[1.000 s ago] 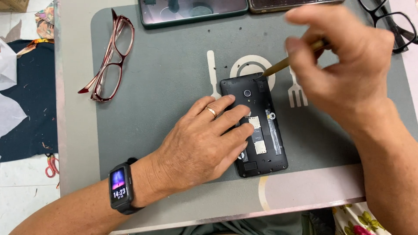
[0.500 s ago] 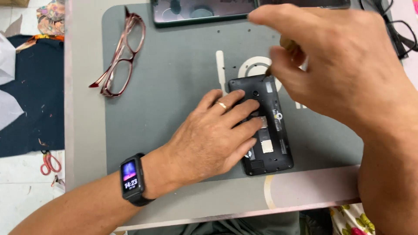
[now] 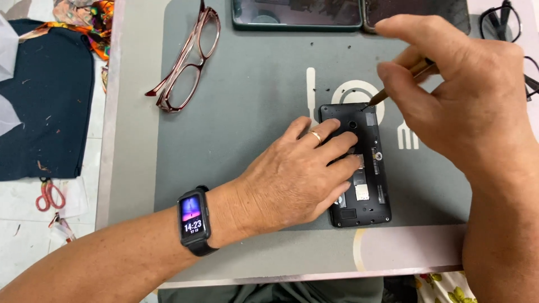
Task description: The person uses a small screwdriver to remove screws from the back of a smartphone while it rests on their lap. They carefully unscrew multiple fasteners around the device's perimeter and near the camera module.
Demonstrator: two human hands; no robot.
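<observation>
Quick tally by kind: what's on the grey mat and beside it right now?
Phones: 3, the opened black phone, a dark green-edged phone, a dark phone
Glasses: 2, red-framed, black-framed
Red-handled scissors: 1
Thin brown-handled tool: 1
Total: 7

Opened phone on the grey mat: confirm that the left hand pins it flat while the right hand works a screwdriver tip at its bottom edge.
Wrong in one respect. The head view shows the right hand working the screwdriver tip at the top edge of the opened phone, not the bottom. The left hand does pin it flat on the grey mat.

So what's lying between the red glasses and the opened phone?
In the head view, only bare grey mat, with a few dark specks, lies between the red glasses and the opened phone, on which the left hand rests.
</observation>
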